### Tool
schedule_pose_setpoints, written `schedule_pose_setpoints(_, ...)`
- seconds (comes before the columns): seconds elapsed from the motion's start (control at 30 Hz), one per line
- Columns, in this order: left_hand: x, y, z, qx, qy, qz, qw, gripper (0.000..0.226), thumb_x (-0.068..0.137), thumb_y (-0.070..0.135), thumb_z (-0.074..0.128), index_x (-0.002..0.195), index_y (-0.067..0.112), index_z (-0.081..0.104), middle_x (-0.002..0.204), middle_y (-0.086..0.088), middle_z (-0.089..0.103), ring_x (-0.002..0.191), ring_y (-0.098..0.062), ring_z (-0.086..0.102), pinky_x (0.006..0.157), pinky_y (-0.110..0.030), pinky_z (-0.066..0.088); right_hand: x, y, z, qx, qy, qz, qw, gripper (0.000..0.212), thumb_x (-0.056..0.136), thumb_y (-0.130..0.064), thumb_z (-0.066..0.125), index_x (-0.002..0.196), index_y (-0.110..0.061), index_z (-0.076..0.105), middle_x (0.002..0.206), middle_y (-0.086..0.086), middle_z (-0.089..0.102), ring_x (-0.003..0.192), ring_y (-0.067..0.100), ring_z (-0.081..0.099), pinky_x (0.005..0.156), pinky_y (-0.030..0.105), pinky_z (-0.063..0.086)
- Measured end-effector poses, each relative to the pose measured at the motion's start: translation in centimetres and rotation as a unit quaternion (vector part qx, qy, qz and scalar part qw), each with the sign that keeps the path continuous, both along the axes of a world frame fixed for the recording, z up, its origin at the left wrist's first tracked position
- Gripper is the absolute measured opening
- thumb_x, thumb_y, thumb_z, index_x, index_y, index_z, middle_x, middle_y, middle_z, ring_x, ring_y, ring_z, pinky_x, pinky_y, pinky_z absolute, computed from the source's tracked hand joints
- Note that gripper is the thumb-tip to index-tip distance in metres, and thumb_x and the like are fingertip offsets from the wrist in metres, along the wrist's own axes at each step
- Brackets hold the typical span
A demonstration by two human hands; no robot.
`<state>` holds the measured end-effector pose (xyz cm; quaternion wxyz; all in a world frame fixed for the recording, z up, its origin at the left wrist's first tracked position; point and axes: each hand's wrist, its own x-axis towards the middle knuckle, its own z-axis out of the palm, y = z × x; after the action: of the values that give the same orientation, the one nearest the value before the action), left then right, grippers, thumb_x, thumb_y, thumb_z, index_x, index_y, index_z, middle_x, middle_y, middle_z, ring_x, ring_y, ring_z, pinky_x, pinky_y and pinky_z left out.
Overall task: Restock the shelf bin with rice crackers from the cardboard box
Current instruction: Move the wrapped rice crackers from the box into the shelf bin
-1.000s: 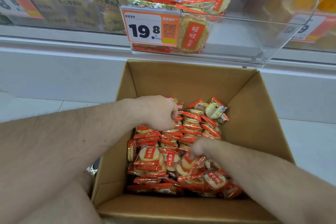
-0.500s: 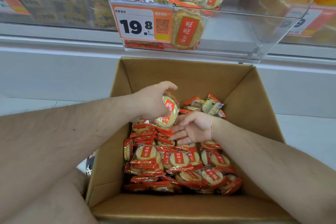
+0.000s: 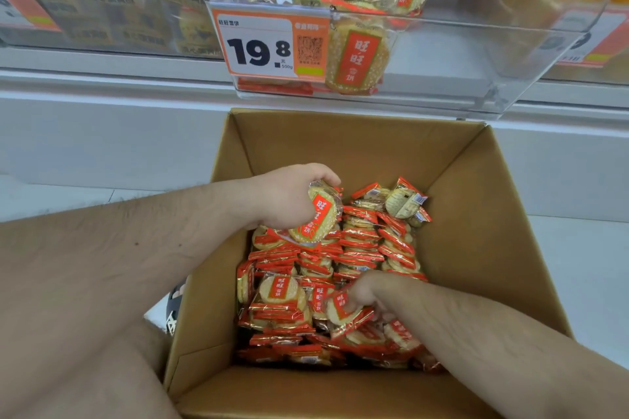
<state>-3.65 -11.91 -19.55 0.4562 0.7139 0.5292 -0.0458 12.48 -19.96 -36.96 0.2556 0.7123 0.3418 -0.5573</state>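
Observation:
An open cardboard box (image 3: 476, 214) on the floor holds many red-and-gold rice cracker packs (image 3: 360, 248). My left hand (image 3: 289, 196) grips a small stack of packs (image 3: 318, 218) just above the pile at the box's far left. My right hand (image 3: 362, 292) is down in the pile near the box's middle, its fingers curled round another pack (image 3: 340, 311). Above the box hangs the clear shelf bin (image 3: 459, 71), partly filled with the same crackers on its left side.
An orange price tag (image 3: 258, 46) reading 19.8 is fixed to the bin's front. Neighbouring clear bins (image 3: 102, 10) with other snacks sit left and right. White shelf base and pale floor surround the box. A dark shoe (image 3: 177, 303) shows left of the box.
My right hand dropped from beside the left hand back into the pile and took hold of a pack. My left hand keeps its stack, held at about the same spot.

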Motion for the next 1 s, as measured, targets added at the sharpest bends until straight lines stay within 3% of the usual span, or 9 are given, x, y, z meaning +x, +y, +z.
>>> schedule_pose_setpoints(0.07, 0.0, 0.1, 0.3, -0.009, -0.023, 0.018, 1.0, 0.073, 0.082, -0.011, 0.044, 0.128, 0.046, 0.051, 0.127, 0.005, 0.048, 0.043, -0.006, 0.05, 0.041, -0.023, 0.036, 1.5, 0.6, 1.7, -0.018, 0.002, 0.026, 1.0, 0.06, 0.097, -0.03, 0.06, 0.146, -0.005, 0.036, 0.145, 0.01, 0.047, 0.107, 0.021, 0.058, 0.092, 0.033, 0.046)
schedule_pose_setpoints(0.17, -0.1, 0.3, 0.8, -0.025, -0.067, 0.045, 0.996, 0.078, 0.082, -0.014, 0.047, 0.127, 0.05, 0.05, 0.127, 0.004, 0.045, 0.07, -0.018, 0.06, 0.061, -0.033, 0.051, 4.1, 2.2, 5.6, 0.038, -0.024, 0.059, 0.997, 0.051, 0.095, -0.027, 0.062, 0.138, -0.004, 0.046, 0.131, 0.011, 0.059, 0.104, 0.021, 0.062, 0.088, 0.036, 0.048)
schedule_pose_setpoints(0.27, -0.2, 0.2, 1.5, -0.037, -0.098, 0.067, 0.992, 0.083, 0.082, -0.017, 0.051, 0.13, 0.051, 0.049, 0.137, 0.004, 0.04, 0.091, -0.026, 0.065, 0.077, -0.048, 0.06, 7.1, 3.4, 11.3, 0.193, 0.0, 0.012, 0.981, 0.024, 0.088, -0.019, 0.071, 0.108, -0.009, 0.06, 0.087, 0.009, 0.064, 0.076, 0.02, 0.059, 0.056, 0.025, 0.037)
schedule_pose_setpoints(0.4, -0.1, -0.1, 2.2, -0.032, -0.122, 0.086, 0.988, 0.085, 0.082, -0.017, 0.052, 0.132, 0.051, 0.047, 0.147, 0.002, 0.036, 0.071, -0.021, 0.06, 0.064, -0.037, 0.055, 9.7, 3.2, 19.1, 0.289, 0.18, -0.115, 0.933, 0.02, 0.088, -0.009, 0.068, 0.075, -0.018, 0.055, 0.072, 0.005, 0.056, 0.063, 0.013, 0.05, 0.056, 0.025, 0.032)
schedule_pose_setpoints(0.57, 0.8, -0.6, 2.7, -0.065, -0.187, 0.086, 0.976, 0.087, 0.08, -0.016, 0.056, 0.122, 0.059, 0.046, 0.131, -0.012, 0.056, 0.068, -0.029, 0.057, 0.051, -0.033, 0.05, 7.9, 2.5, 22.3, 0.318, 0.294, -0.151, 0.888, 0.013, 0.088, -0.004, 0.065, 0.096, -0.013, 0.059, 0.088, 0.008, 0.061, 0.08, 0.02, 0.053, 0.068, 0.029, 0.042)
schedule_pose_setpoints(0.73, 1.8, -1.0, 3.3, -0.117, -0.292, 0.088, 0.945, 0.102, 0.07, -0.025, 0.053, 0.107, 0.07, 0.048, 0.127, -0.011, 0.057, 0.084, -0.031, 0.064, 0.066, -0.044, 0.053, 5.6, 2.4, 22.3, 0.372, 0.243, -0.145, 0.884, 0.018, 0.081, -0.003, 0.075, 0.094, -0.007, 0.063, 0.069, 0.005, 0.069, 0.07, 0.021, 0.058, 0.071, 0.039, 0.04)
schedule_pose_setpoints(0.8, 1.7, -1.0, 3.5, -0.123, -0.313, 0.083, 0.938, 0.101, 0.067, -0.022, 0.053, 0.108, 0.07, 0.049, 0.133, -0.013, 0.053, 0.084, -0.033, 0.06, 0.059, -0.038, 0.049, 5.5, 2.4, 22.6, 0.404, 0.22, -0.159, 0.874, 0.024, 0.077, -0.003, 0.079, 0.09, -0.009, 0.06, 0.069, 0.007, 0.069, 0.067, 0.021, 0.06, 0.069, 0.039, 0.045)
schedule_pose_setpoints(0.9, 1.6, -0.9, 4.1, -0.135, -0.356, 0.098, 0.92, 0.095, 0.069, -0.014, 0.062, 0.123, 0.063, 0.046, 0.132, -0.008, 0.05, 0.089, -0.042, 0.062, 0.071, -0.047, 0.053, 5.3, 2.4, 23.2, 0.444, 0.214, -0.176, 0.852, 0.033, 0.073, -0.004, 0.083, 0.092, -0.01, 0.056, 0.068, 0.007, 0.069, 0.06, 0.018, 0.061, 0.06, 0.032, 0.047)
schedule_pose_setpoints(1.0, 1.8, -0.9, 5.1, -0.052, -0.371, 0.086, 0.923, 0.093, 0.078, -0.012, 0.07, 0.133, 0.056, 0.041, 0.127, 0.009, 0.043, 0.083, -0.027, 0.06, 0.08, -0.047, 0.053, 5.2, 2.3, 24.0, 0.464, 0.206, -0.183, 0.842, 0.038, 0.074, -0.009, 0.083, 0.103, -0.009, 0.057, 0.067, 0.002, 0.069, 0.057, 0.015, 0.061, 0.054, 0.028, 0.045)
